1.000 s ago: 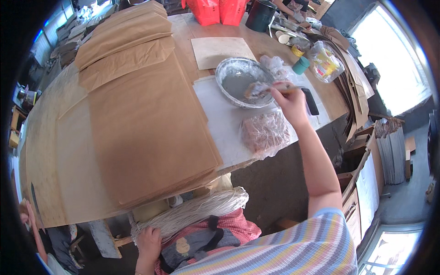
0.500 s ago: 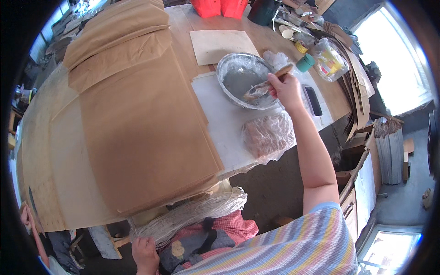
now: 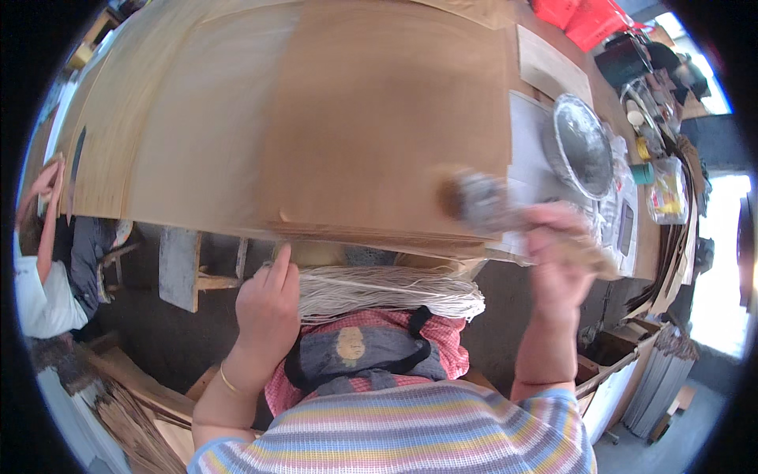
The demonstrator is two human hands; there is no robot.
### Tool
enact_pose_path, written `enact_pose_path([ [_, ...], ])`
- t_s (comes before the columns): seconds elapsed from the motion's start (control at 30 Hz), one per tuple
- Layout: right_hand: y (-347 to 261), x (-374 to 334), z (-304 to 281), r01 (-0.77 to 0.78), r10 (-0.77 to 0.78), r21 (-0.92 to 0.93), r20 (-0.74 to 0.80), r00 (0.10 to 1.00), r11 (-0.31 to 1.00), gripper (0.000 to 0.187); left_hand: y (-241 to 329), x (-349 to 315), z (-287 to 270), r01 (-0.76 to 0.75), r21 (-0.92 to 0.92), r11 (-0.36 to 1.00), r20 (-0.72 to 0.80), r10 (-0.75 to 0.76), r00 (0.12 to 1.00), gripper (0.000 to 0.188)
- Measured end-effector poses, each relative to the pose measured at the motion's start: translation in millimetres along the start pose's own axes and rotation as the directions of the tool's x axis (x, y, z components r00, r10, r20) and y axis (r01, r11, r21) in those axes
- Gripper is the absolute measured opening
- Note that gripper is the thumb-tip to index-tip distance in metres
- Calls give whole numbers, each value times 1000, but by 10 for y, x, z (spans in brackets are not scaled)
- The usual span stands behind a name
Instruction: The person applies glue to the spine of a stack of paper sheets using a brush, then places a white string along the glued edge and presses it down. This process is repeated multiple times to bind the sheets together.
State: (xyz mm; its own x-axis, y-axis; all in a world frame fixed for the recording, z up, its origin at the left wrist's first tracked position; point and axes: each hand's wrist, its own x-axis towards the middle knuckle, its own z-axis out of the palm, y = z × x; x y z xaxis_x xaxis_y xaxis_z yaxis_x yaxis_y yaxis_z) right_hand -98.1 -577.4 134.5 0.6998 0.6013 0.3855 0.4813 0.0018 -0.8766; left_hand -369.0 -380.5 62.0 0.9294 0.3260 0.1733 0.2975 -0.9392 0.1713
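My right hand (image 3: 557, 237), blurred by motion, is closed round the wooden handle of a wide paste brush (image 3: 482, 201). The brush's bristles point left over the near right part of the brown paper sheets (image 3: 387, 118). My left hand (image 3: 270, 296) is at the near table edge, just below the paper, fingers together and partly bent, fingertips close to the edge. Whether they pinch anything is not visible. To the right stands a round metal basin (image 3: 559, 150) with greyish-white paste in it.
A bundle of white cords (image 3: 379, 292) hangs between me and the table (image 3: 103, 174). Red bags (image 3: 592, 24), a green-lidded jar (image 3: 641, 174) and a plastic-wrapped package (image 3: 668, 189) stand at the right. Another person's hands (image 3: 49, 183) are at the far left edge.
My right hand has brought the brush from the basin leftward over the brown paper. My left hand has risen to the table edge. The view has swung left.
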Motion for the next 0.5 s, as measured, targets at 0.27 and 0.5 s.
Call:
enact_pose_path([
  [0.27,131,50,1251,416,-299,-144,494,817,898,23,-250,173,195,42,4,999,134,-42,990,7],
  [0.5,-2,146,1459,367,-182,-260,538,823,893,16,-379,163,314,4,-48,999,90,0,996,9],
])
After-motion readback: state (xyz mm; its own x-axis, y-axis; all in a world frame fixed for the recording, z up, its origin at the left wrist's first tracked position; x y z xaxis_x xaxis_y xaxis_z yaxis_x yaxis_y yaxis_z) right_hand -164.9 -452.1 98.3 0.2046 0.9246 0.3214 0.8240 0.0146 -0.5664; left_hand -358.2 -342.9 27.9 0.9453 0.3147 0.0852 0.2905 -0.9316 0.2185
